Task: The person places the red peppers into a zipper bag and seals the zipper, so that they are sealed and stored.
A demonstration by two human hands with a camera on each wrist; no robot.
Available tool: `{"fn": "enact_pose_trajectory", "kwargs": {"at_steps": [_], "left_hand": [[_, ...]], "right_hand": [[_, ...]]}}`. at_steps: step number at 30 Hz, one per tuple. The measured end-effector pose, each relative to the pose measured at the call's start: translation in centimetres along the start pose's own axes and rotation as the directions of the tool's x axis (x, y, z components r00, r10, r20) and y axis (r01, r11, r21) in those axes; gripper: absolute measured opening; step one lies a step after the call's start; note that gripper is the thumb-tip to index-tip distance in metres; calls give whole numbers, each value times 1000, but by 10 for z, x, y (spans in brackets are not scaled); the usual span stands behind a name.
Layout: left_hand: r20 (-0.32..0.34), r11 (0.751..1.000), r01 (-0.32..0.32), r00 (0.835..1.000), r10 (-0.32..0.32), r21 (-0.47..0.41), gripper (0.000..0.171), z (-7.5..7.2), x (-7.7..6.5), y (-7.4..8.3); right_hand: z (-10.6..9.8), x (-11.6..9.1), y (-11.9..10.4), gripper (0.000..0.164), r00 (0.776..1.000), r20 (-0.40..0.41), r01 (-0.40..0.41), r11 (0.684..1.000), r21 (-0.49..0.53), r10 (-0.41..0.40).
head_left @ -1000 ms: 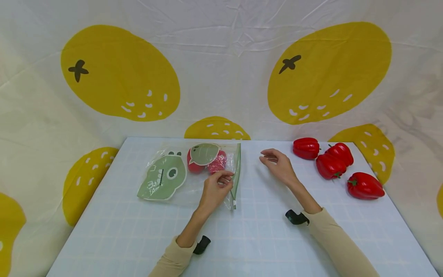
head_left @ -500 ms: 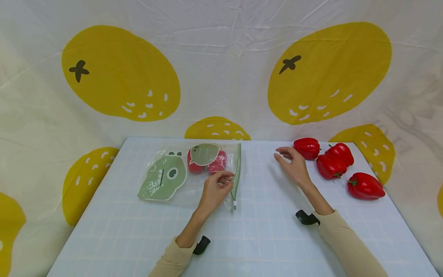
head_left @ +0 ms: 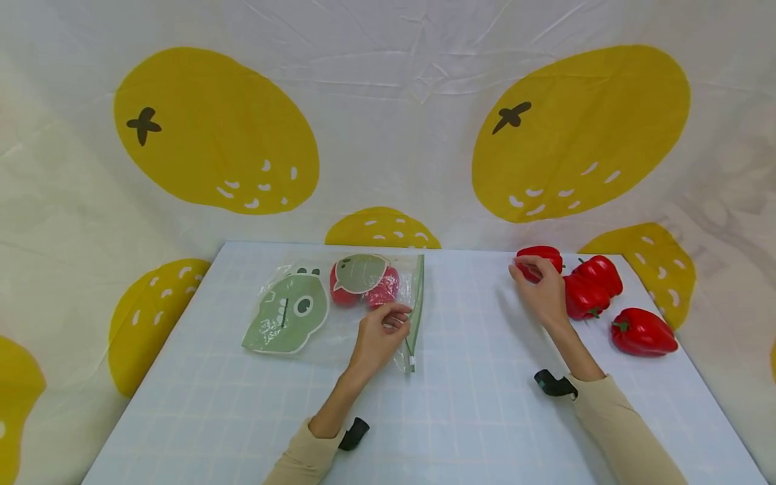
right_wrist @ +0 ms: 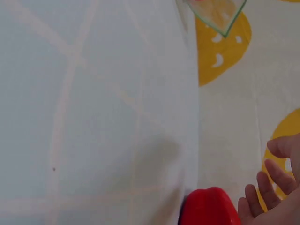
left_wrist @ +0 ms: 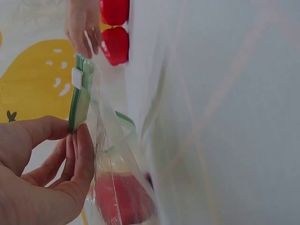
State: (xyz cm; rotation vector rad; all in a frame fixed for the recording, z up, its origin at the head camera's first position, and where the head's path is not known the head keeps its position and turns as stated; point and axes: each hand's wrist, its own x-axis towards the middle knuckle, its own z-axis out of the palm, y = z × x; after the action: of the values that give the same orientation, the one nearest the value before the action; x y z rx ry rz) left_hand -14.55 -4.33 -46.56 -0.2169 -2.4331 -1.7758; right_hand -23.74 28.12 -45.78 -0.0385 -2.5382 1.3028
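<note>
Right hand (head_left: 544, 291) has moved right onto the far red pepper (head_left: 538, 256).
We note curled fingers touching it, grasp unclear; left hand (head_left: 377, 335) pinches the zip bag (head_left: 339, 303) edge on the counter (head_left: 461, 404).

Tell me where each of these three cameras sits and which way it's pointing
Head: worn on the head, looking forward and down at the table; both forearms, left hand pinching the zip bag, right hand at a red pepper.
Left wrist: looks along the left hand's fingers across the table.
Right wrist: looks past the right fingertips over the table edge.
Shared: both wrist views show the bag and a pepper.
</note>
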Motion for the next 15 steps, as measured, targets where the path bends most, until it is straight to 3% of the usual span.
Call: {"fn": "enact_pose_trajectory", "kwargs": {"at_steps": [6, 15], "left_hand": [[-3, 1000, -12, 1000, 12, -5, 18, -1, -1, 0], [-1, 1000, -6, 1000, 6, -8, 18, 1, 0, -2]], "right_hand": [[-9, 5, 6, 46, 998, -45, -44, 999, -6, 43], [-15, 15, 12, 48, 997, -74, -5, 997, -76, 0]]}}
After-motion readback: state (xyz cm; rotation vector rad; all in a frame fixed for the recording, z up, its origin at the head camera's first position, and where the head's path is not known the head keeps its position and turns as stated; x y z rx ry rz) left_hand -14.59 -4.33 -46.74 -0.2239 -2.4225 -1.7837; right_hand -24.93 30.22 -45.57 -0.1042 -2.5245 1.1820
